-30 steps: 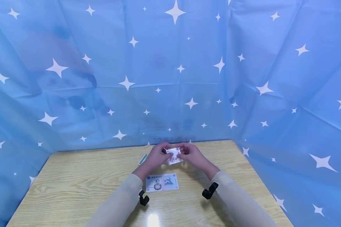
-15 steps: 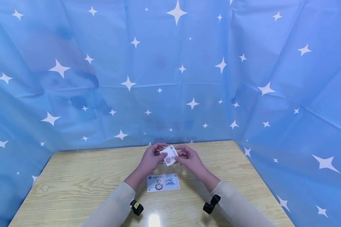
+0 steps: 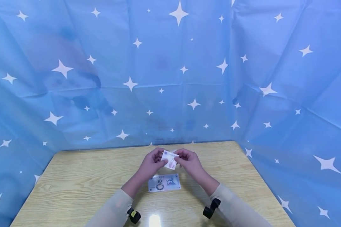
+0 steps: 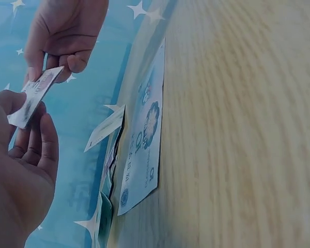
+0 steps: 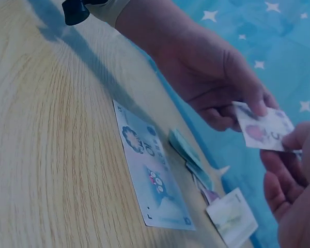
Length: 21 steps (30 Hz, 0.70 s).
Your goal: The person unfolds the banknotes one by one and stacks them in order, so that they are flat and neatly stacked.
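Note:
A folded 5 play banknote [image 3: 169,159], pale with a pink pattern, is held above the table between both hands. My left hand [image 3: 151,163] pinches its left side, the thumb on the printed face. From the right, my right hand [image 3: 189,162] pinches the upper right corner between thumb and fingers. In the right wrist view the numeral 5 on the note [image 5: 264,132] shows between the two thumbs. Closer to the person than the hands, a flat 10 play banknote [image 3: 173,183], with a flower and a blue cartoon figure, lies on the wooden table.
Beyond the 10 note lie several folded notes, among them a green one [image 5: 192,155] and a whitish one [image 5: 232,217]. A blue curtain with white stars [image 3: 159,63] hangs behind the table [image 3: 82,189]. Black wrist cameras [image 3: 134,216] sit on both sleeves.
The folded 5 note has turned between the fingers and now leans to the other side. Both hands have come slightly lower in the head view. The 10 note stays on the table.

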### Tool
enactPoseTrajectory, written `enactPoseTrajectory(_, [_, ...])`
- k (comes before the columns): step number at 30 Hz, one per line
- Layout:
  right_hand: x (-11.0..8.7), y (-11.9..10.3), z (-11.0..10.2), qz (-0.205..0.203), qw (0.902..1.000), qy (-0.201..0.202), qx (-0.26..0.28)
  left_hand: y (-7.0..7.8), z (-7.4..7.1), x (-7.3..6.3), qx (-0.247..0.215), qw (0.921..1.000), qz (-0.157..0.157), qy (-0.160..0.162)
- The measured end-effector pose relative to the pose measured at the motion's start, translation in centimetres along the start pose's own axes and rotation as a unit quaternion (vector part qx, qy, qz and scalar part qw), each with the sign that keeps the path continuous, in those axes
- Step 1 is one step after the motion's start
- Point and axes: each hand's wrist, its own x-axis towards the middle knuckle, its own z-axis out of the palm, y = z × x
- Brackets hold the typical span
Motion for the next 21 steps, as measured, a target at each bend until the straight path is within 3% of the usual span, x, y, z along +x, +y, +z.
enactPoseTrajectory(10, [-0.6,-0.3,0.0,-0.038,0.9946,-0.07,-0.067,0.4,-0.4,-1.3,0.053,0.9986,-0.001,0.005])
enactPoseTrajectory(21, [-0.8,-0.6,0.5,-0.039,0.9925,-0.088,-0.076,0.6,-0.8,-2.1,0.071,0.9972,-0.007,0.022])
